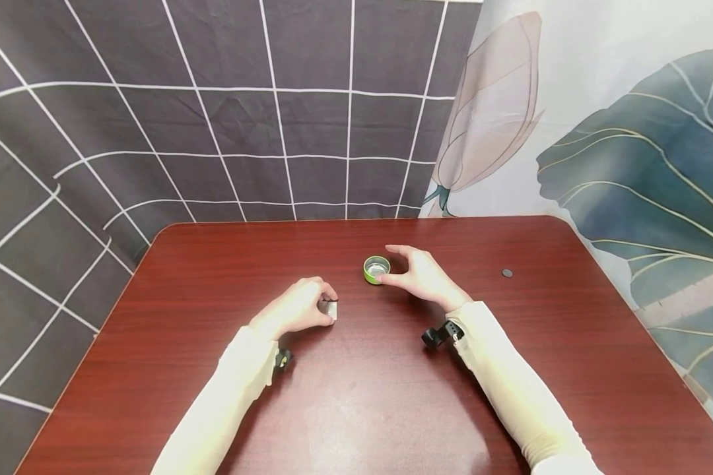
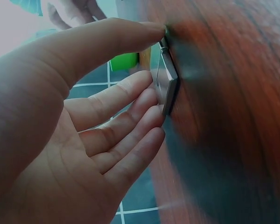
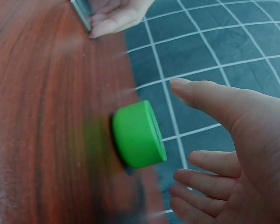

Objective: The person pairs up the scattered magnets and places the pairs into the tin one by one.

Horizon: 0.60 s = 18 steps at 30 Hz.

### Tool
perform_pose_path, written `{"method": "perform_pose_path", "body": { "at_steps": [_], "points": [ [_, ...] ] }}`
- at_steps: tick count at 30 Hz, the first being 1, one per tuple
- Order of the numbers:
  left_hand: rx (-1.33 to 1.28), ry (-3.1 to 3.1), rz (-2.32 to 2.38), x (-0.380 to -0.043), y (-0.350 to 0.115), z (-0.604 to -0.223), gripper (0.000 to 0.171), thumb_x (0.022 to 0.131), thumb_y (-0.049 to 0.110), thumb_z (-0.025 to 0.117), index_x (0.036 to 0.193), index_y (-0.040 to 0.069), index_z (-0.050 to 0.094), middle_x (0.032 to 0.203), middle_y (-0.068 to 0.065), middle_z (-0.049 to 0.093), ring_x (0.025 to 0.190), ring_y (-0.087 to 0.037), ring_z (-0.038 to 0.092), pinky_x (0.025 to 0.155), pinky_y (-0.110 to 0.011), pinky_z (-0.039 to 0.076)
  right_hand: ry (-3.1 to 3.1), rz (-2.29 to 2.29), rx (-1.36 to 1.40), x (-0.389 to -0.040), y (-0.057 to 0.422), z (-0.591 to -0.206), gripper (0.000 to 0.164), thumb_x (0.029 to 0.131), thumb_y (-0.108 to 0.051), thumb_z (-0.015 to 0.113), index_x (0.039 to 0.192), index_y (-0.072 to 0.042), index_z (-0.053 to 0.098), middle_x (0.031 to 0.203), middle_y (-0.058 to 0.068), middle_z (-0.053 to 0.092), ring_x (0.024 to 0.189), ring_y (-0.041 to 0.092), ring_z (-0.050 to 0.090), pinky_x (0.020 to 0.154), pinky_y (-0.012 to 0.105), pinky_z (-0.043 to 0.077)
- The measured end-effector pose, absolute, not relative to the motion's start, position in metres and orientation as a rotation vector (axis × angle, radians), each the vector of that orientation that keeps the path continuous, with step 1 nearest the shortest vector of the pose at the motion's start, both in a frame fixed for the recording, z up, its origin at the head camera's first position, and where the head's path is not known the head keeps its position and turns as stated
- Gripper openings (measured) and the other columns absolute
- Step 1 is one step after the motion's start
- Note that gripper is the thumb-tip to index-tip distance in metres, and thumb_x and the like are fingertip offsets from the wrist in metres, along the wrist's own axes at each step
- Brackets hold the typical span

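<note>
My left hand (image 1: 297, 307) pinches a small flat rectangular silver thing (image 1: 332, 311) at the table's middle. In the left wrist view, the thumb tip is at one end of this thin metallic piece (image 2: 166, 86), and the fingertips lie along its other edge. To the right and farther back stands a small round green tin (image 1: 366, 275), open at the top with a silvery inside. Around its right side my right hand (image 1: 423, 274) is spread, thumb and fingers apart. The right wrist view has the green tin (image 3: 136, 135) upright on the table, with a gap between it and that hand.
A small dark grey disc (image 1: 507, 272) lies on the reddish-brown wooden table (image 1: 356, 369), right of the right hand. Behind the table hang a dark grid-patterned curtain (image 1: 315, 122) and a pale one with large leaves (image 1: 659, 152). Each wrist wears a black strap.
</note>
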<state>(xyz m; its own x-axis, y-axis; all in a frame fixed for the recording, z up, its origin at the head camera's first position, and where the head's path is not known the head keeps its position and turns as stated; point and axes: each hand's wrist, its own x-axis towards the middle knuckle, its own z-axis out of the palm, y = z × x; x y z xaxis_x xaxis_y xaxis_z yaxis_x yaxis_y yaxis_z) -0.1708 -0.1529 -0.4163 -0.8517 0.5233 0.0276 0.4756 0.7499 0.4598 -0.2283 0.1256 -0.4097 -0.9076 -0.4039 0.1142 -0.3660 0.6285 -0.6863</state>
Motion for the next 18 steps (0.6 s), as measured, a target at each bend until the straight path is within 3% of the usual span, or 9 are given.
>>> {"method": "perform_pose_path", "body": {
  "at_steps": [12,18],
  "points": [
    [0.800,2.815,0.740,-0.173,-0.152,-0.414,0.029,0.074,0.013,0.087,0.099,0.007,0.074,0.088,0.002,0.064,0.081,-0.014,0.059,0.074,-0.027,0.050,2.698,-1.219,-0.682,-0.233,0.122,-0.423,0.076,0.077,-0.026,0.091,0.140,0.003,0.057,0.132,0.016,0.064,0.118,0.029,0.063,0.101,0.043,0.048],
    [0.761,2.815,0.720,-0.174,-0.150,-0.414,0.031,0.067,0.014,0.085,0.095,0.010,0.072,0.085,0.003,0.062,0.079,-0.014,0.057,0.074,-0.029,0.049,2.700,-1.222,-0.684,-0.234,0.121,-0.426,0.074,0.077,-0.024,0.091,0.138,0.003,0.059,0.124,0.015,0.068,0.110,0.028,0.065,0.097,0.043,0.050]
  ]
}}
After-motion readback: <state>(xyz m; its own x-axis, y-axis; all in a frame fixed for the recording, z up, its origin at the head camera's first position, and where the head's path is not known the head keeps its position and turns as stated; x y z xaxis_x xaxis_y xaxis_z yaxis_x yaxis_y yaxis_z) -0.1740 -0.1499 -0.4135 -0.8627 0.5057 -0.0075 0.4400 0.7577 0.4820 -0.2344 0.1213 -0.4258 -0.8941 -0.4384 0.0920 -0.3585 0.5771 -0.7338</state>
